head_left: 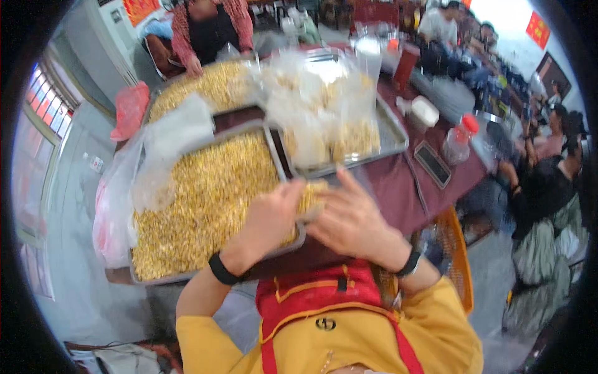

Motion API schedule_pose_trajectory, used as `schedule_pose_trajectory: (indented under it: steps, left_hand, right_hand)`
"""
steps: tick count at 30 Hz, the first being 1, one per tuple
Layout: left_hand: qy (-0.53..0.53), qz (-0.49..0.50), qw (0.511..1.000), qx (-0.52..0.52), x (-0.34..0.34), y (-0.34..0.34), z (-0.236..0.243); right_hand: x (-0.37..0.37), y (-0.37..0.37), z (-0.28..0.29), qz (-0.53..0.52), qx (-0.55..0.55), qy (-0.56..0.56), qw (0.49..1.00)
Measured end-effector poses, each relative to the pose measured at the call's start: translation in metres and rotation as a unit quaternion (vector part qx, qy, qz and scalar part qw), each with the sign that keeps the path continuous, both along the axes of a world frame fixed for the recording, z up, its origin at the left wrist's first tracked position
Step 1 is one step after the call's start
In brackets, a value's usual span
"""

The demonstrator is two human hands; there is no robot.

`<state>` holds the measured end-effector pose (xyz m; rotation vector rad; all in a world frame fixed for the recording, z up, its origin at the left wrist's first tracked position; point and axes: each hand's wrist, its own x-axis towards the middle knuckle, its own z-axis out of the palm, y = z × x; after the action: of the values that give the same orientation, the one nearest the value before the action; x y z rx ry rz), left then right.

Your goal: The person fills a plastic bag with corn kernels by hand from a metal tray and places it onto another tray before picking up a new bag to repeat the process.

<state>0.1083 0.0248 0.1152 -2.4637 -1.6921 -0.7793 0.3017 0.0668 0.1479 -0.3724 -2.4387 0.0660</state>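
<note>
Over the near right edge of a metal tray (218,181) heaped with yellow grains (212,199), both my hands meet at a small bundle of the same grains (313,196). My left hand (271,209) is closed on the bundle's left side. From the right, my right hand (349,215) grips it, index finger raised. Blur and my fingers hide whether a clear bag wraps it. Just beyond my hands, large clear plastic bags (324,106) with pale filled packets (355,140) lie in a second metal tray (393,134).
Another tray of grains (212,87) stands at the far left, where another person (212,28) rests a hand. On the maroon tablecloth (398,206) to the right lie a phone (431,164) and a red-capped bottle (460,140). An orange basket (458,255) stands below; people sit further right.
</note>
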Motion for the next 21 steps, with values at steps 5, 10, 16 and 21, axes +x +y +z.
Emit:
schedule_pose_trajectory:
  steps: [5, 10, 16, 21]
  left_hand:
    - [0.051, -0.033, 0.997, 0.055, 0.015, -0.013, 0.044]
    - [0.135, -0.043, 0.988, 0.067, 0.014, -0.016, 0.043]
    - [0.075, -0.047, 0.995, 0.046, 0.019, -0.025, 0.045]
    - [0.036, -0.048, 0.998, 0.029, 0.012, -0.022, 0.042]
  right_hand:
    - [-0.008, 0.005, -0.003, -0.031, 0.037, -0.039, 0.998]
    - [-0.007, -0.004, -0.004, -0.051, 0.013, -0.082, 0.995]
    - [-0.005, -0.014, -0.004, -0.043, 0.000, -0.091, 0.995]
    - [-0.003, -0.015, 0.000, 0.006, 0.007, -0.166, 0.986]
